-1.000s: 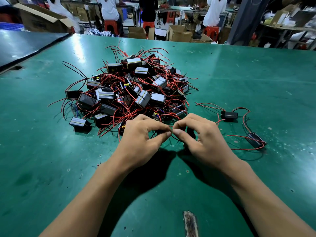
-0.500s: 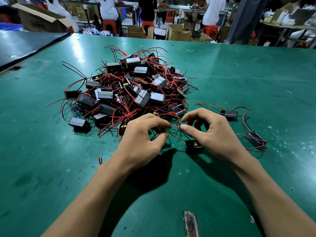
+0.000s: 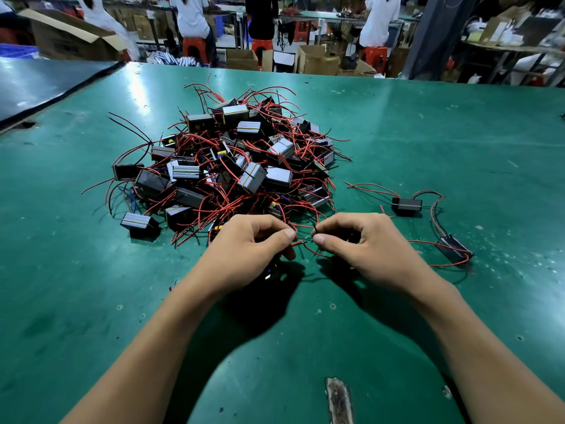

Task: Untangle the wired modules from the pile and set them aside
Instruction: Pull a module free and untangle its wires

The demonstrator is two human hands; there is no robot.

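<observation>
Right hand [image 3: 370, 249] neared left hand [image 3: 244, 249]; both pinch wire [image 3: 308, 253] stretched crosswise.

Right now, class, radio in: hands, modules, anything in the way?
Left hand, right hand pinching wires. Two modules set aside, right. Tangled pile crowds the hands.

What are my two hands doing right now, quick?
Left hand: closed, pinching a red wire.
Right hand: closed, pinching a black wire end.
</observation>
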